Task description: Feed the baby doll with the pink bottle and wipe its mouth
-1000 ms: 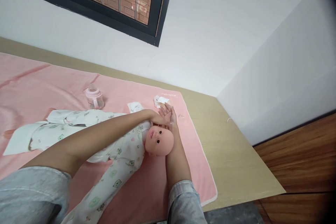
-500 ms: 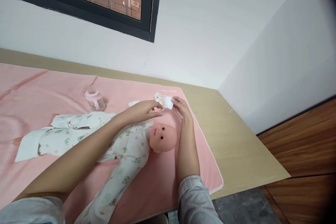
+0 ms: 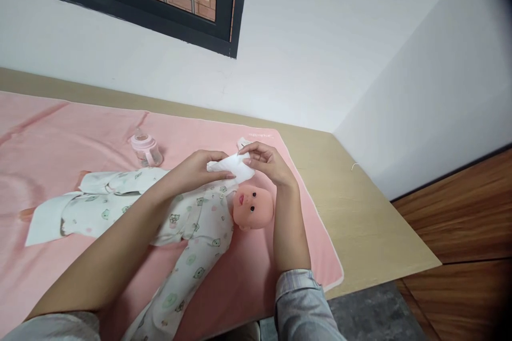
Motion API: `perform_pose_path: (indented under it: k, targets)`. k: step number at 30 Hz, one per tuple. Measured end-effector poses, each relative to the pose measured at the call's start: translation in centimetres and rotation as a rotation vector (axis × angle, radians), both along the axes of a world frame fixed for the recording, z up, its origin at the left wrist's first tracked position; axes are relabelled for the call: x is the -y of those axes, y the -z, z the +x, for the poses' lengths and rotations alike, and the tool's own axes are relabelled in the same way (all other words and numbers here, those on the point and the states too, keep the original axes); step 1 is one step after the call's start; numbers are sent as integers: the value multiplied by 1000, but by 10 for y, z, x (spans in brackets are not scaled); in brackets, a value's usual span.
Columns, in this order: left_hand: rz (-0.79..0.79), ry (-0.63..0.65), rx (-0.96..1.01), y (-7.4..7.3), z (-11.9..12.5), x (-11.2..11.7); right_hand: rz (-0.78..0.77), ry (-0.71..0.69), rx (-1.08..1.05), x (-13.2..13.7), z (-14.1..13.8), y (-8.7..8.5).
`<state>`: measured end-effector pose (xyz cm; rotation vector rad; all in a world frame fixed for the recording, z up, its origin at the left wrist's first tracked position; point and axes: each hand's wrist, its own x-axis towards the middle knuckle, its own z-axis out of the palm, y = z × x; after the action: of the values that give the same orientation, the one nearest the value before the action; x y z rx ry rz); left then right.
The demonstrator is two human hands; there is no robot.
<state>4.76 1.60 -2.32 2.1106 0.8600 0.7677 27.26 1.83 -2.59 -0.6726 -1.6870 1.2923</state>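
A white tissue (image 3: 236, 166) is stretched between my two hands, just above the doll's shoulder. My left hand (image 3: 196, 173) grips its left end between thumb and fingers. At the other end, my right hand (image 3: 269, 163) pinches the tissue by its upper right edge. Below them a baby doll (image 3: 254, 209) lies on its back in a white printed outfit (image 3: 204, 218), head to the right and face up. Partly hidden behind my right fingers is a small white packet (image 3: 241, 142) with printing.
A pink blanket (image 3: 72, 141) covers much of the wooden table (image 3: 352, 224). On it, beyond the doll's legs, stands a pink-topped baby bottle (image 3: 146, 150). A white wall (image 3: 296, 53) with a dark-framed window (image 3: 226, 21) borders the far side. Wooden panelling (image 3: 468, 218) is at right.
The tissue has come away from the packet and moved left, now spread between both hands. My left hand has closed on it. My right hand has moved left and slightly up.
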Motion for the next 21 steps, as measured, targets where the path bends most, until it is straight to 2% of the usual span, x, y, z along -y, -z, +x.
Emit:
perform_pose_path:
  k: [5, 9, 16, 21]
  targets:
    - [-19, -54, -30, -4, -8, 4, 98, 108, 7, 2, -6, -2]
    - [17, -73, 19, -5, -12, 8, 133, 140, 24, 6, -11, -4]
    - [243, -128, 161, -2, -8, 6, 118, 108, 120, 12, -22, -5]
    - [253, -81, 232, -5, -6, 11, 105, 43, 154, 12, -24, -4]
